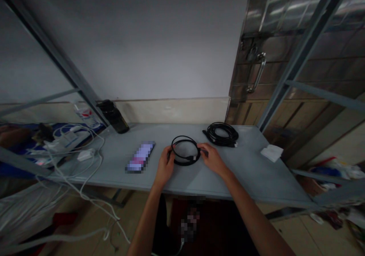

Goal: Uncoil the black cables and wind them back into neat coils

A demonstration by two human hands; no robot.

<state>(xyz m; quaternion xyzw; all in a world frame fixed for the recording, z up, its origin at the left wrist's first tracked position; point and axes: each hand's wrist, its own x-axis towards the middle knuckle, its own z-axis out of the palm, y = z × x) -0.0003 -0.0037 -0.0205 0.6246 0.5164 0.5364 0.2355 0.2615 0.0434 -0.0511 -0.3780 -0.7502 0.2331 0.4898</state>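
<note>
A thin black cable [185, 164] is wound into a loose ring above the grey table, with its plug hanging inside the ring at the lower right. My left hand [167, 163] pinches the ring's left side, fingers closed. On the opposite side, my right hand [210, 156] has its fingertips closed on the same cable. A second, thicker coil of black cable [221, 134] lies on the table, behind and to the right of my right hand. To the left of my left hand lies a phone [141, 156] with its screen lit.
A dark bottle [114, 117] stands at the back left. White cables and a power strip [65, 141] spread over the left side, some hanging off the edge. White paper [272, 152] lies at the right. Metal posts [291, 70] flank the table [251, 184].
</note>
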